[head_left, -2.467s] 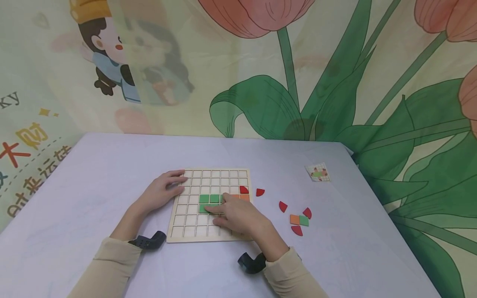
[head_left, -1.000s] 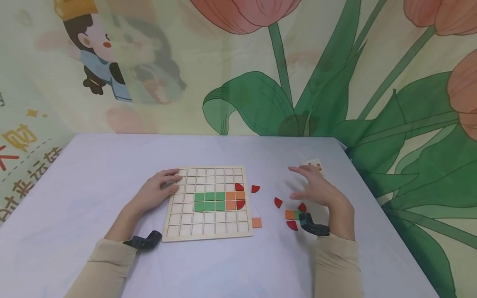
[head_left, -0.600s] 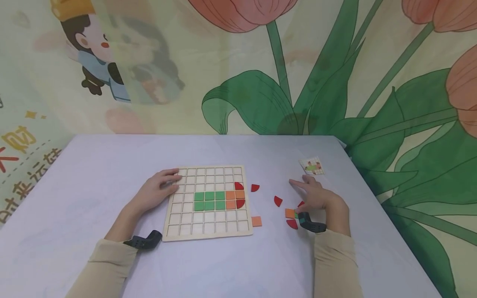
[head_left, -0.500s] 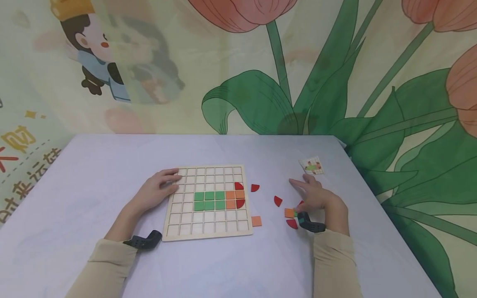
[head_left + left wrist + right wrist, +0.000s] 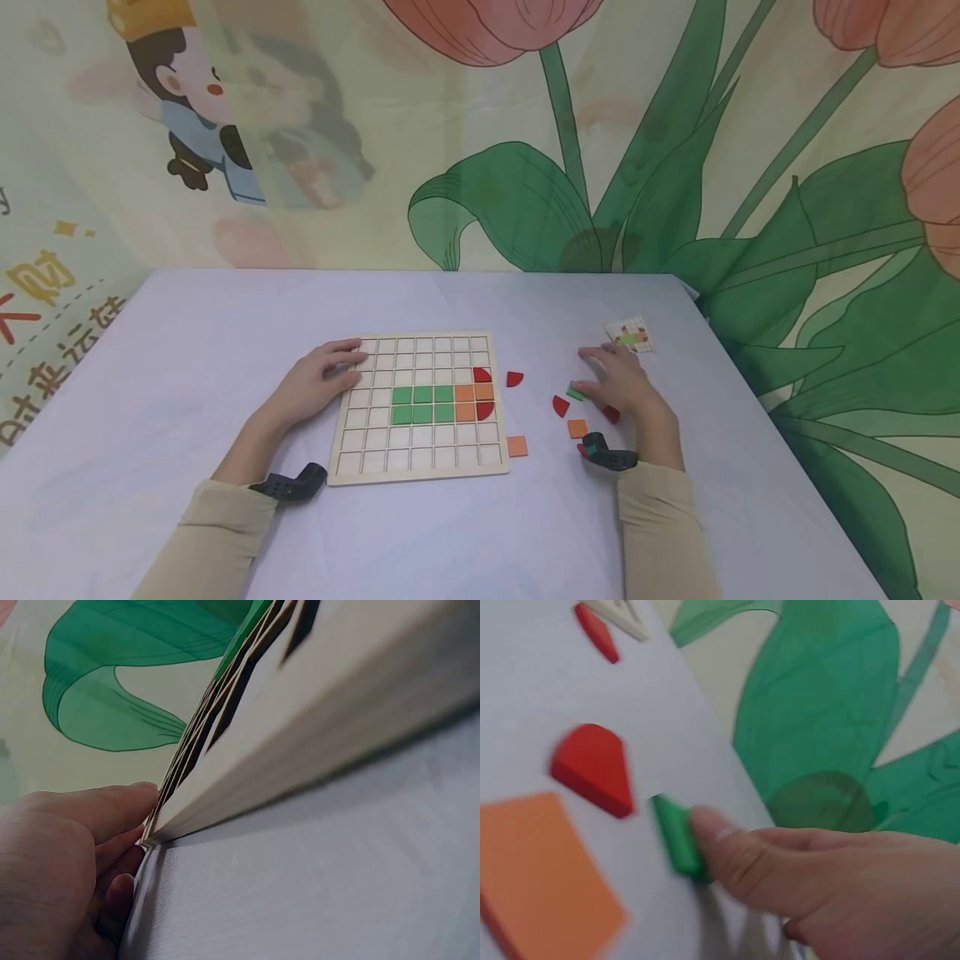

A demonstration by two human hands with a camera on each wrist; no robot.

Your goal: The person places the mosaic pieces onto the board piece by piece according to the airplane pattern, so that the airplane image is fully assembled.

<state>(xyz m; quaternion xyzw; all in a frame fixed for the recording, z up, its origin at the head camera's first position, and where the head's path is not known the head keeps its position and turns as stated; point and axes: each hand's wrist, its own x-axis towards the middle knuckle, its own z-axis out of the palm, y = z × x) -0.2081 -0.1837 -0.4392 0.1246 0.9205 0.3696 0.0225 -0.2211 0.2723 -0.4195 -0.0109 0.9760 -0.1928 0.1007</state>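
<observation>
In the head view, my left hand [image 5: 318,377] rests against the left edge of a wooden grid board [image 5: 418,457]. The left wrist view shows its fingertips touching that edge. Green tiles [image 5: 423,404] form two rows on the board, with orange tiles [image 5: 465,411] and two red quarter-round pieces [image 5: 485,410] at their right end. My right hand [image 5: 626,382] pinches a green square tile [image 5: 676,836], which is tilted above the cloth in the right wrist view; the fingers behind it are hidden. A red quarter-round piece [image 5: 596,769] and an orange square tile [image 5: 544,877] lie nearby.
A small pattern card [image 5: 631,334] lies beyond my right hand. Another orange tile [image 5: 517,447] and a loose red piece [image 5: 514,379] lie right of the board. One more red piece [image 5: 611,414] is partly behind my right hand. White cloth [image 5: 420,542] covers the table.
My right hand has gone from the board to the loose pieces on the right, pinched the green tile there and drawn it up and left. An orange tile now shows beside the board. My left hand stays.
</observation>
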